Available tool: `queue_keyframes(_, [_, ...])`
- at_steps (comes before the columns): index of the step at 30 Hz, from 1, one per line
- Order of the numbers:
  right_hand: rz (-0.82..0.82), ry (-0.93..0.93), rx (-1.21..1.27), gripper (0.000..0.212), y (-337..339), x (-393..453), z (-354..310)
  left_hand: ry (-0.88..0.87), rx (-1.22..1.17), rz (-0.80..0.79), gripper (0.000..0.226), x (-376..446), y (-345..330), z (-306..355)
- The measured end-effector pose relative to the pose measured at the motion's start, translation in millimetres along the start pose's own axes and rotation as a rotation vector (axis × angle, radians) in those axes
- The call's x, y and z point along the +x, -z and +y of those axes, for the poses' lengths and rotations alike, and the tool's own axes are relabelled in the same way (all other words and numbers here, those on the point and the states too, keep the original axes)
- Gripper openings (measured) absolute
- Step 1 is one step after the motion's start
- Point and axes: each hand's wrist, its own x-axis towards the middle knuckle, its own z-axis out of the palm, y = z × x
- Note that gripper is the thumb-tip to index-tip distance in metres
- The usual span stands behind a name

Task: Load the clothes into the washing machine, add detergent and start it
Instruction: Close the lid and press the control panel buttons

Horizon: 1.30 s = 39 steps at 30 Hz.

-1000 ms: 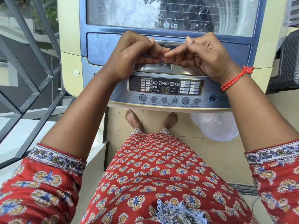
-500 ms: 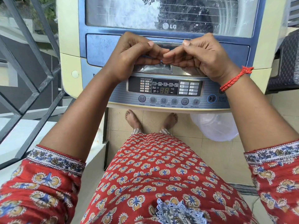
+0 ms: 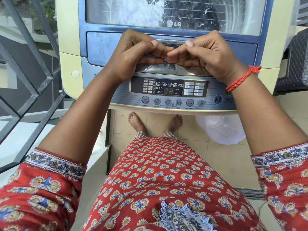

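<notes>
Almost nothing has moved since the earlier frames: the left hand (image 3: pixel 138 54) and right hand (image 3: pixel 208 55) sit in the same spot over the washing machine (image 3: pixel 70 39), fingertips meeting, with only a slight shift in how the thumbs lie. Both hands are curled narrow, pinching something small and bluish between them where the fingertips touch; it is mostly hidden, so I cannot tell what it is, though a detergent sachet being torn open seems a fair guess. If so, the step goes best with the pinch kept tight on each side of the tear and the hands pulled apart gently, held right over the silvery recess (image 3: pixel 156 68) just below them, so that any spill drops into the machine and not onto the control panel (image 3: pixel 169 86) nearer the body. The glass lid (image 3: pixel 133 12) beyond the hands is shut, and reflections hide the drum, so whether the clothes are loaded cannot be seen. The start button (image 3: pixel 217 99) lies below the right wrist, which wears a red thread (image 3: pixel 241 79); the display reads what looks like 38. Under the hands and arms, bare feet stand on a pale tiled floor (image 3: pixel 225 164), with a clear plastic tub (image 3: pixel 221 129) beneath the machine's front edge on the right. A metal grille (image 3: pixel 33 80) runs to the left of the left arm, with daylight behind it.
</notes>
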Motion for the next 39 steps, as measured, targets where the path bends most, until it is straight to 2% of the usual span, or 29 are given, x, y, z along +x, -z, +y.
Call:
queue_keyframes(20, [0.027,0.034,-0.046,0.028,-2.1,-1.5,-0.8,-0.037,-0.01,-0.015,0.043,0.3,1.7,-2.4])
queue_keyframes(36, [0.037,0.046,-0.074,0.027,-2.3,-2.4,-0.3,-0.03,-0.005,-0.022,0.036,-0.6,-0.5,-1.0])
queue_keyframes(39, [0.042,0.047,-0.091,0.026,-2.6,-2.2,0.4,-0.028,-0.022,-0.019,0.041,-0.6,-0.8,-0.4])
